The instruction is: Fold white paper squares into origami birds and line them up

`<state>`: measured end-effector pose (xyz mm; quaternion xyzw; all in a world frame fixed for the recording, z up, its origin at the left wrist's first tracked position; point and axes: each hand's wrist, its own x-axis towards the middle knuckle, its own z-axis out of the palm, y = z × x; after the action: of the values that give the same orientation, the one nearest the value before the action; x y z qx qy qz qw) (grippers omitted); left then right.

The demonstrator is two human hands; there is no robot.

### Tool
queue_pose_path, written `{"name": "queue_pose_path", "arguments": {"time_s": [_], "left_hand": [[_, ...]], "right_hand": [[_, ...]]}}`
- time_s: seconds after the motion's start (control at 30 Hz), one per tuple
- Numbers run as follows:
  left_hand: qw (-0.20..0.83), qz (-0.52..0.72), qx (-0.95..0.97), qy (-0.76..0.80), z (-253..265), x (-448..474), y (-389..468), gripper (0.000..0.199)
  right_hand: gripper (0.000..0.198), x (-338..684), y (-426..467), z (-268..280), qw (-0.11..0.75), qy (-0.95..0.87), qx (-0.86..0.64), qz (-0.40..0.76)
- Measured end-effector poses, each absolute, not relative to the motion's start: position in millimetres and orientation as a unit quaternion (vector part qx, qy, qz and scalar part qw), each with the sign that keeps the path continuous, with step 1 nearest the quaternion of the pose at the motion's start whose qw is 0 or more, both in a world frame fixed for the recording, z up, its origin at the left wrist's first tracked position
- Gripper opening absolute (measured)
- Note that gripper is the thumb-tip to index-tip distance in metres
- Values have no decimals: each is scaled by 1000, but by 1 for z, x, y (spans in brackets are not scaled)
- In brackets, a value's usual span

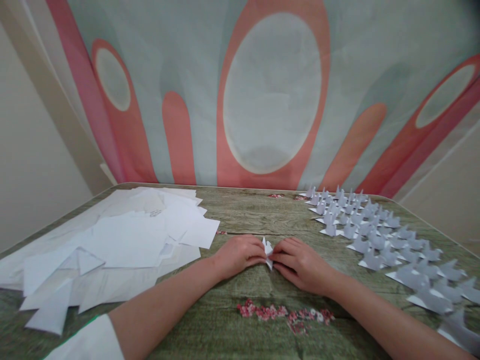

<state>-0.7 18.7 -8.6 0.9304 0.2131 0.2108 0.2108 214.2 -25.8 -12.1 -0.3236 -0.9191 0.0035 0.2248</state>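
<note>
Between my two hands, over the middle of the table, is a small white folded paper crane (267,248). My left hand (242,254) pinches it from the left, with thumb and fingers closed at its side. From the right, my right hand (300,261) grips it too, its fingertips meeting those of the left near the crane's middle. A pointed tip rises above the fingers and another pokes out below them. The parts under the fingertips are hidden.
Loose white paper sheets (127,240) lie in a spread heap on the left. Several rows of finished paper cranes (371,230) stand along the right side. The wood-patterned table (240,205) has printed pink flowers (262,311). A patterned backdrop (202,60) hangs behind.
</note>
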Motion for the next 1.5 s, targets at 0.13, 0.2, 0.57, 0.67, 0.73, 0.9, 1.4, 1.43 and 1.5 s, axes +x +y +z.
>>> {"name": "queue_pose_path", "arguments": {"time_s": [0.13, 0.2, 0.57, 0.67, 0.73, 0.9, 1.4, 1.43, 1.5], "left_hand": [[225, 208, 928, 211, -8, -1, 20, 20], [220, 204, 931, 209, -8, -2, 21, 19], [224, 231, 905, 277, -10, 3, 19, 18], [227, 234, 899, 293, -10, 4, 16, 19], [232, 237, 893, 304, -10, 5, 15, 20], [247, 246, 881, 321, -11, 6, 13, 26], [274, 242, 872, 324, -9, 8, 10, 37], [270, 243, 873, 325, -10, 8, 10, 36], [256, 243, 875, 331, -10, 7, 10, 36]], "right_hand": [[17, 215, -22, -17, 227, -917, -328, 1], [17, 215, -21, -18, 223, -916, -334, 2], [13, 208, -16, -26, 295, -865, -393, 101], [13, 206, -15, -25, 304, -857, -397, 126], [13, 205, -14, -25, 307, -852, -403, 135], [13, 202, -11, -29, 294, -838, -440, 132], [11, 193, -14, -30, 258, -808, -515, 121], [11, 192, -14, -30, 258, -807, -517, 120], [11, 191, -15, -30, 258, -805, -520, 121]]}}
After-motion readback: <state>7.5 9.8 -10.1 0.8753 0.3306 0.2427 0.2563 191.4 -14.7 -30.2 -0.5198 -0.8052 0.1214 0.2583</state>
